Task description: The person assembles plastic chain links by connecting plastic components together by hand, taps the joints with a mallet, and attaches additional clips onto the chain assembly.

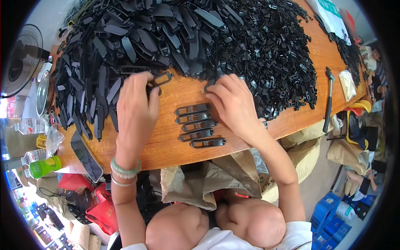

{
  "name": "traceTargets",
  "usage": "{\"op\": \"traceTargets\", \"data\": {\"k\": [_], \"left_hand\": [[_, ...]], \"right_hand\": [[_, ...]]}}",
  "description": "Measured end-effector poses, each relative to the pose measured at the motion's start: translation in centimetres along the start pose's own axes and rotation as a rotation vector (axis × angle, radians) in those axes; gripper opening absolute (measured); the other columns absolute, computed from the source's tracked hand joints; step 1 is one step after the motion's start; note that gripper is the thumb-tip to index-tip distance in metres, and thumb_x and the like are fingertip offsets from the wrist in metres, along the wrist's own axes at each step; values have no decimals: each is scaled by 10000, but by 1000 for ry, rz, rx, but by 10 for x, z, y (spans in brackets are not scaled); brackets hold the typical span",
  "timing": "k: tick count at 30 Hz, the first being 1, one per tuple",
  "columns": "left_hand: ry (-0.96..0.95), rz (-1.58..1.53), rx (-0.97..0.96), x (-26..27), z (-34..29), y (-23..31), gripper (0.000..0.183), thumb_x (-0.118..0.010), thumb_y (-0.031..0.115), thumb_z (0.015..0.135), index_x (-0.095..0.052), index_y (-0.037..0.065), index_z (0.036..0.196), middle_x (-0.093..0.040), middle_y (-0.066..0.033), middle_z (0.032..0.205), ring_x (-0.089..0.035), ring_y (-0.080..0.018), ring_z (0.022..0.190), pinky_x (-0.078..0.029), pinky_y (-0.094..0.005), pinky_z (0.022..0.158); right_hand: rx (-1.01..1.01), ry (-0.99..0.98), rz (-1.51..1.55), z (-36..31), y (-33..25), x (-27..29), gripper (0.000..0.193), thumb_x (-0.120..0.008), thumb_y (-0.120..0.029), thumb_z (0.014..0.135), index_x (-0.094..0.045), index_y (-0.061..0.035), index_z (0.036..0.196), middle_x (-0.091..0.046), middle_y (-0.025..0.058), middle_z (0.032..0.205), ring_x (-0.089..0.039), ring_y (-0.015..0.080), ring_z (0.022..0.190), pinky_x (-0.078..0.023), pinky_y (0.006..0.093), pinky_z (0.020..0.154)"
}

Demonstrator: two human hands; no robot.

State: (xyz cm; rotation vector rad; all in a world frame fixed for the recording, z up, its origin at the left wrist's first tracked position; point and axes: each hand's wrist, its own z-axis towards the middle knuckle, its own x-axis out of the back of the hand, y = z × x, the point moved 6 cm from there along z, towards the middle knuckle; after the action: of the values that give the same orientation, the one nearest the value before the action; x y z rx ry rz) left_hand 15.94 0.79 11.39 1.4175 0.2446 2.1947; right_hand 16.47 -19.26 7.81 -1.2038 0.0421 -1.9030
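My left hand (136, 102), slightly blurred, is closed on a black plastic frame (163, 78) with a long slot, at the edge of the pile of long black plastic pieces (146, 39). My right hand (231, 100) has its fingers pinched together beside the heap of small black plastic parts (271, 54); whatever sits between the fingertips is too small and dark to make out. Between my hands, several black plastic frames (199, 125) lie in a stacked column on the wooden table (162, 143).
A hammer (329, 100) lies toward the table's right side, near a white packet (347, 84). At the left edge rest a phone (86, 156) and a green bottle (43, 166). Brown sacking (208, 181) hangs over my lap. A fan (21, 60) stands far left.
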Motion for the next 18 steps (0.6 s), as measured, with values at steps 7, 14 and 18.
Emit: {"op": "traceTargets", "data": {"k": [7, 14, 18], "left_hand": [[-266, -944, 370, 2, -53, -2, 337, -743, -82, 721, -660, -26, 1043, -591, -64, 915, -580, -179, 786, -473, -332, 742], [-310, -1666, 602, -37, -80, 23, 533, -658, 204, 890, -512, -88, 1311, -659, -256, 1028, -678, -302, 907, -540, -393, 798], [-425, -1659, 727, -50, -86, 36, 657, -532, 278, 999, -310, -136, 1458, -653, -240, 983, -685, -286, 780, -559, -354, 664]], "right_hand": [[-148, -215, -162, 12, 9, -20, 120, -687, -64, 806, -662, 10, 897, -593, 142, 902, -610, 320, 841, -509, 409, 726], [-278, -62, 44, -3, 9, -5, 146, -682, 0, 819, -669, 7, 965, -591, 128, 925, -637, 317, 774, -524, 413, 669], [-41, 120, -147, -4, -3, 9, 140, -704, 22, 811, -663, -2, 942, -595, 112, 883, -599, 263, 720, -480, 369, 587]]}}
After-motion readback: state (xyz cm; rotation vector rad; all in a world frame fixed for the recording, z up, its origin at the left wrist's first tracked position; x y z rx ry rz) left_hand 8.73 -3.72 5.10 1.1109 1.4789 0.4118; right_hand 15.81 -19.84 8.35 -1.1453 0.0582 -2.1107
